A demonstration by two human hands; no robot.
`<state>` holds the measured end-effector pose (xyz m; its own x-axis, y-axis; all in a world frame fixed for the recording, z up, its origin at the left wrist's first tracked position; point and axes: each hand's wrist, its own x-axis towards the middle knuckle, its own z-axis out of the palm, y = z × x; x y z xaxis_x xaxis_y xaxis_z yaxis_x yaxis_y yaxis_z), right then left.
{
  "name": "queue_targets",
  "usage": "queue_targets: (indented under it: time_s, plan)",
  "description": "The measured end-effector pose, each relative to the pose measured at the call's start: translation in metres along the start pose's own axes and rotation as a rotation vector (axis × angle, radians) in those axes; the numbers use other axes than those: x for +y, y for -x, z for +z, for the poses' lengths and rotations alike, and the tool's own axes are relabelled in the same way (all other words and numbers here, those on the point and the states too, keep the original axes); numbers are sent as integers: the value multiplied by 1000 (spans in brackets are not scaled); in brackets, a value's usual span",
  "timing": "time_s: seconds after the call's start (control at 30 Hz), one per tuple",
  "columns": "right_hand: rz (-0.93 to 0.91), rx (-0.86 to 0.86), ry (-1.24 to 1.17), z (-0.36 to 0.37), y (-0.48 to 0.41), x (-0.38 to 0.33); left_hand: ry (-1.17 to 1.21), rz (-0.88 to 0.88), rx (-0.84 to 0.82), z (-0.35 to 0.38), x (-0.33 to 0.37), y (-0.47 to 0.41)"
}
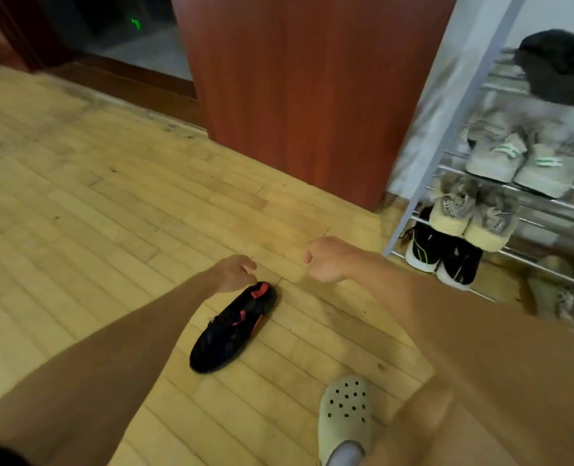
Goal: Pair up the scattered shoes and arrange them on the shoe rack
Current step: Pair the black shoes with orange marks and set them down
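While the left hand (pixel 233 272) hovers with loosely curled, empty fingers over the heel of the black-and-red shoe (pixel 233 327) lying alone on the floor (pixel 77 203), right hand (pixel 326 260) fisted empty, a shallow heel pinch could drop it short of the shoe rack (pixel 527 203), mate unseen.

Bare forearms; pale perforated clog (pixel 344 412), grey sock (pixel 344 454).

One head-worn camera looks steeply down at the wooden floor (pixel 111 196) from standing height. The shoe rack (pixel 453 136) fills the right edge.
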<state>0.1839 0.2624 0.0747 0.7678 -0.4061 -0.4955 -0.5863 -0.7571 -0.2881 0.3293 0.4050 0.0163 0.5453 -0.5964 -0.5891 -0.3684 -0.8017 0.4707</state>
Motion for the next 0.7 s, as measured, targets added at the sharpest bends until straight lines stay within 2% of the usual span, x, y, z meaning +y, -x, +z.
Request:
queue_targets:
  time_s: [0.17, 0.4, 0.53, 0.7]
  plan:
    - [-6, -98, -119, 41, -30, 19, -126, -183, -10, 51, -56, -42]
    - [46, -166, -282, 80, -38, 83, -342, -255, 59, 100, -89, -93]
    - [75, -56, -356, 101, -31, 118, -409, -233, 34, 120, -96, -116]
    - [110, -60, -391, 109, -23, 134, -460, -260, 158, 136, -88, -120]
